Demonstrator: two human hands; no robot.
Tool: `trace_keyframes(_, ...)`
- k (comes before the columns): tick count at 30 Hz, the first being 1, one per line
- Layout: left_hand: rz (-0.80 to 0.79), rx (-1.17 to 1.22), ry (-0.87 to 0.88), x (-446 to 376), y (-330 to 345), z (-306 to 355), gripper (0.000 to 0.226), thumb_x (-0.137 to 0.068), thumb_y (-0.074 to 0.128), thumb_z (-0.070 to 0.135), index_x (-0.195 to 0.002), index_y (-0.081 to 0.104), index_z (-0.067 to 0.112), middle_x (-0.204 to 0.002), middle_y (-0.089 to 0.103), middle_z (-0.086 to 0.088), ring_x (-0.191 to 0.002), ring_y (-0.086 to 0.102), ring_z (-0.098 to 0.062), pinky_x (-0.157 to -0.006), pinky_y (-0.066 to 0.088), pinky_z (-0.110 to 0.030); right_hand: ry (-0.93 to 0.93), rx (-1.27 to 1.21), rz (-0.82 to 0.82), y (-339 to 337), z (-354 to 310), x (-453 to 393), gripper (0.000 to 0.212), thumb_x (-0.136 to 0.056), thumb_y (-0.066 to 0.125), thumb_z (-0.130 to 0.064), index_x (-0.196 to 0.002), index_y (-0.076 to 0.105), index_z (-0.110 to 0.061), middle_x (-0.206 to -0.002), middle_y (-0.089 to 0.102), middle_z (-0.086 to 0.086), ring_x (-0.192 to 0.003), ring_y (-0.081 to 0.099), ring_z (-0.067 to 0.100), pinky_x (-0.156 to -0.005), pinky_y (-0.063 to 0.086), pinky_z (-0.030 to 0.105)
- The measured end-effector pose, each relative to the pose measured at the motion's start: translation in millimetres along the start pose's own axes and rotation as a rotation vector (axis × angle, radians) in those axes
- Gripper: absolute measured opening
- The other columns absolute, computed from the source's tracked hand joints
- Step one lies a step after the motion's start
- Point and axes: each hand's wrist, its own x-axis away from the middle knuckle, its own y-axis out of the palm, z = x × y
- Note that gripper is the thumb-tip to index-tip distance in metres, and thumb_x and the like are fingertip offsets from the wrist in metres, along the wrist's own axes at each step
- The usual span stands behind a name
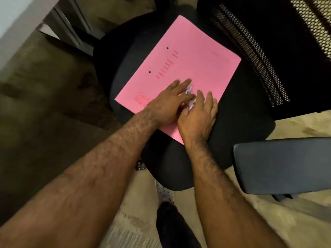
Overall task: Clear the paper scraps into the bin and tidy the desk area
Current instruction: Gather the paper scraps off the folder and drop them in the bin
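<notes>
A small cluster of crumpled white paper scraps (190,97) lies on a pink folder (188,56), gathered between the person's two hands. The scraps look creased and irregular, white with grey shadowed folds; most of the heap is hidden by the fingers, so its full extent cannot be told.

The left hand (168,104) lies flat with fingers stretched and spread, its palm down on the folder, touching the scraps from the left. The right hand (198,115) presses in from the right, fingers slightly curled against the heap. The hands meet at the thumbs, cupped loosely around the scraps; neither is clearly closed on them.

The folder is a smooth, matte, rectangular sheet of card with two punched holes near its left edge and faint red printing. Its long axis runs diagonally, from lower left to upper right. It rests on the black fabric seat (232,126) of an office chair, whose backrest (268,51) is open mesh. A padded, smooth grey armrest (283,165) sits at the right.
</notes>
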Motion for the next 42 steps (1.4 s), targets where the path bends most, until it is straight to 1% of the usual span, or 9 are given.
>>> trace_keyframes(2, 0.011, 0.023, 0.048, -2.8, 3.0, -1.2, 0.044, -0.092, 0.056, 0.019, -0.135, 0.053, 0.015, -0.152, 0.036, -0.013, -0.140, 0.031, -0.034, -0.117, 0.021, -0.041, -0.044, 0.027, -0.007, 2.4, 6.5, -2.7, 0.045, -0.092, 0.055, -0.021, -0.136, 0.050, -0.016, -0.153, 0.036, 0.009, -0.141, 0.026, 0.028, -0.112, 0.027, 0.047)
trace_keyframes(5, 0.169, 0.063, 0.013, 1.5, 8.2, -1.8, 0.030, -0.089, 0.057, 0.020, -0.115, 0.068, 0.010, -0.125, 0.062, -0.010, -0.117, 0.053, -0.031, -0.092, 0.050, -0.046, -0.153, 0.035, 0.044, 5.8, 10.1, -1.8, 0.029, -0.093, 0.057, -0.017, -0.120, 0.063, -0.012, -0.139, 0.052, 0.013, -0.125, 0.044, 0.031, -0.099, 0.042, 0.044)
trace_keyframes(12, 0.522, 0.172, -0.188, 37.0, 12.1, 5.5, 0.017, -0.086, 0.061, 0.007, -0.095, 0.075, 0.005, -0.095, 0.073, -0.009, -0.092, 0.061, -0.028, -0.080, 0.052, -0.037, -0.312, -0.155, 0.124, 5.9, 4.4, 9.6, 0.018, -0.088, 0.061, -0.003, -0.102, 0.071, -0.006, -0.105, 0.070, 0.010, -0.092, 0.060, 0.030, -0.072, 0.048, 0.029)
trace_keyframes(17, 0.789, 0.279, -0.452, 81.3, 7.9, -2.2, 0.019, -0.086, 0.063, 0.009, -0.100, 0.076, 0.006, -0.106, 0.073, -0.009, -0.100, 0.066, -0.025, -0.093, 0.044, -0.023, -0.397, -0.201, 0.153, 5.9, -13.4, 33.7, 0.018, -0.089, 0.060, 0.000, -0.102, 0.072, -0.005, -0.106, 0.071, 0.013, -0.092, 0.065, 0.030, -0.084, 0.036, 0.013)
trace_keyframes(20, 0.938, 0.291, -0.546, 138.9, 7.0, -12.0, 0.018, -0.084, 0.066, 0.006, -0.099, 0.076, 0.006, -0.102, 0.074, -0.009, -0.095, 0.067, -0.020, -0.089, 0.044, -0.015, -0.482, -0.246, 0.122, 10.8, -40.2, 71.8, 0.022, -0.086, 0.060, 0.001, -0.103, 0.072, -0.006, -0.108, 0.071, 0.014, -0.095, 0.065, 0.032, -0.088, 0.041, 0.020)
trace_keyframes(24, 1.022, 0.272, -0.674, 238.1, 22.1, -28.4, 0.017, -0.081, 0.066, 0.000, -0.095, 0.076, 0.004, -0.099, 0.074, -0.009, -0.091, 0.068, -0.021, -0.087, 0.046, -0.016, -0.650, -0.318, -0.033, 33.5, -73.5, 140.7, 0.022, -0.088, 0.058, -0.002, -0.104, 0.072, -0.008, -0.110, 0.071, 0.011, -0.098, 0.065, 0.030, -0.091, 0.043, 0.026)
trace_keyframes(32, 1.107, 0.272, -1.122, 474.2, 81.8, -30.7, 0.018, -0.077, 0.064, -0.001, -0.087, 0.077, 0.004, -0.087, 0.075, -0.011, -0.079, 0.071, -0.025, -0.079, 0.050, -0.027, -1.003, -0.327, -0.410, 91.2, -126.3, 338.8, 0.030, -0.079, 0.056, 0.006, -0.099, 0.073, -0.011, -0.095, 0.073, 0.008, -0.082, 0.067, 0.030, -0.076, 0.041, 0.022)
trace_keyframes(38, 1.183, 0.264, -1.441, 653.4, 164.0, 5.3, 0.016, -0.075, 0.066, -0.004, -0.084, 0.077, 0.004, -0.086, 0.076, -0.010, -0.077, 0.070, -0.025, -0.080, 0.046, -0.021, -1.184, -0.359, -0.726, 123.7, -128.6, 524.6, 0.032, -0.075, 0.047, -0.003, -0.086, 0.075, -0.014, -0.082, 0.075, 0.005, -0.071, 0.069, 0.028, -0.070, 0.044, 0.027)
trace_keyframes(42, 1.220, 0.277, -1.638, 748.5, 225.9, 33.5, 0.014, -0.079, 0.068, -0.004, -0.088, 0.077, 0.002, -0.087, 0.075, -0.013, -0.081, 0.071, -0.026, -0.081, 0.047, -0.020, -1.282, -0.294, -0.973, 145.5, -112.0, 637.5, 0.031, -0.071, 0.048, -0.002, -0.080, 0.076, -0.014, -0.077, 0.075, 0.006, -0.068, 0.069, 0.027, -0.064, 0.056, 0.030)
